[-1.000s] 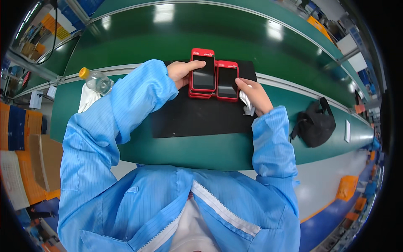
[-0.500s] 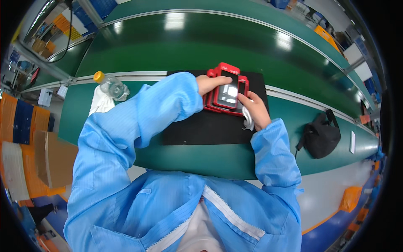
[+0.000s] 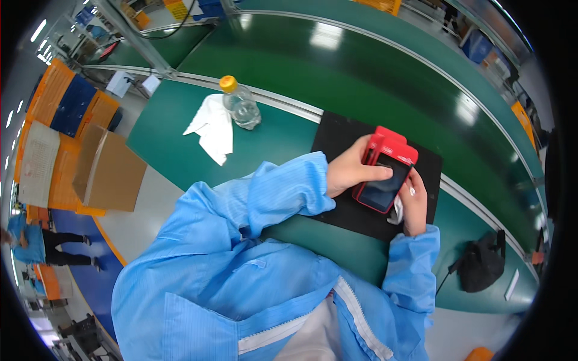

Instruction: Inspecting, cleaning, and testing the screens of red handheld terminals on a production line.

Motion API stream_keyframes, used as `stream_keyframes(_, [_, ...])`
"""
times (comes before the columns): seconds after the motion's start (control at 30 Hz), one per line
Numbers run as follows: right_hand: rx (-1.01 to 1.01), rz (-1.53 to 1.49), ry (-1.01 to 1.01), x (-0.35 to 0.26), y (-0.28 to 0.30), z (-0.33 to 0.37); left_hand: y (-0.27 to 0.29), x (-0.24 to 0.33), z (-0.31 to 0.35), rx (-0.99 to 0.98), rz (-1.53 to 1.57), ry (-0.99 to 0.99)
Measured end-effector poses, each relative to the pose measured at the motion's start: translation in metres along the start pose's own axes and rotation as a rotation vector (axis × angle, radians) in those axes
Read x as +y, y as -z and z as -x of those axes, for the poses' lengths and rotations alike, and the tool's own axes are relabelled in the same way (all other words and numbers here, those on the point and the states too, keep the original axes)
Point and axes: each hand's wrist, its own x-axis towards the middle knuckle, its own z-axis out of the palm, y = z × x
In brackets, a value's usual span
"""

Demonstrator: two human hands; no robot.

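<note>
A red handheld terminal (image 3: 385, 183) with a dark glossy screen is held tilted above a black mat (image 3: 346, 210). At least one more red terminal (image 3: 377, 139) shows behind its upper left edge; how many are stacked is hidden. My left hand (image 3: 354, 171) grips the stack from the left, its thumb lying across the front screen and its fingers out of sight behind. On the other side, my right hand (image 3: 415, 201) has its fingers curled at the terminals' right edge. A crumpled white cloth (image 3: 396, 212) pokes out beneath that hand, against its palm.
On the green table (image 3: 174, 129) to the left stand a clear plastic bottle (image 3: 244, 108) with a yellow cap and a white cloth (image 3: 212, 127). A black bag (image 3: 481, 262) lies at the right. Beyond the metal rail (image 3: 289, 105) runs a green conveyor surface (image 3: 385, 90).
The terminals, spread and overlapping before, now sit closely stacked between my hands. My left thumb has slid down the front screen. The whole view has turned toward the left.
</note>
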Motion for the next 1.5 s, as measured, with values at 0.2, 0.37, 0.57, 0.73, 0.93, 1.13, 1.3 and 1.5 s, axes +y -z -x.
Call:
stream_keyframes(0.2, [-0.070,-0.049,0.135,0.002,-0.029,-0.003,0.010,-0.006,0.018,0.002,-0.085,-0.080])
stream_keyframes(0.37, [0.078,0.494,0.425,-0.018,-0.034,-0.006,0.014,0.000,0.015,-0.162,-0.238,-0.166])
stream_keyframes(0.57, [0.120,0.008,0.112,0.021,-0.040,0.007,0.035,-0.037,0.012,-0.344,-0.885,-0.322])
stream_keyframes(0.73, [0.174,0.527,0.314,0.010,-0.044,0.003,0.043,-0.039,0.007,-0.379,-1.024,-0.293])
stream_keyframes(0.93, [0.203,0.238,0.175,-0.019,-0.021,0.010,0.045,-0.038,0.007,-0.385,-1.006,-0.329])
stream_keyframes(1.13, [-0.002,0.344,0.589,-0.061,-0.020,0.016,0.044,-0.043,0.008,-0.335,-0.722,-0.296])
stream_keyframes(1.3, [-0.310,0.843,0.765,-0.076,-0.040,0.006,0.041,-0.037,0.007,-0.353,-0.769,-0.216])
stream_keyframes(1.5, [-0.259,0.983,0.870,-0.081,-0.029,-0.001,0.044,-0.047,0.006,-0.301,-0.751,-0.362])
